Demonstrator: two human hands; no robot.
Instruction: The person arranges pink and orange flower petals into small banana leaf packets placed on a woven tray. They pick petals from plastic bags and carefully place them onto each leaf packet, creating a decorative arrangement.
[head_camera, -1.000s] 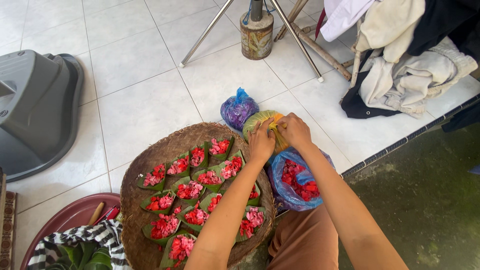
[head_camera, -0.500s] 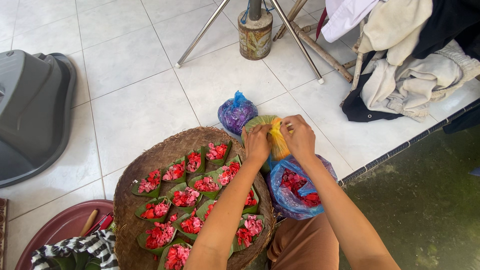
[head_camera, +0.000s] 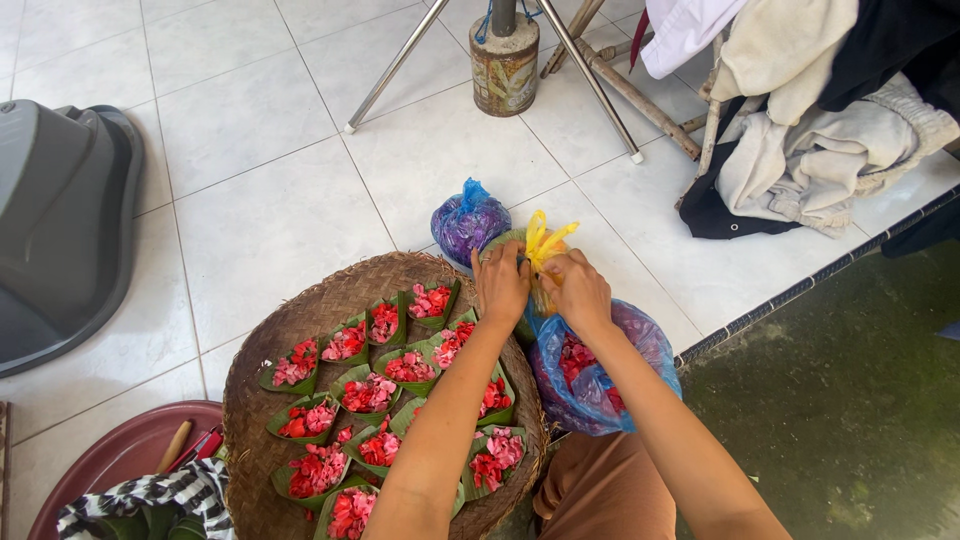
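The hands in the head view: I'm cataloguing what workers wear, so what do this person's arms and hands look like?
Both forearms are bare, with no sleeves or gloves in view. The left hand and right hand show no wristband or watch. Whether a ring is worn is too small to tell.

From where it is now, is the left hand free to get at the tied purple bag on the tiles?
Probably yes. The purple bag sits on bare tile just beyond the left hand, nothing between them. But that hand, like the right hand, is busy gripping the yellow bag and would have to let go first.
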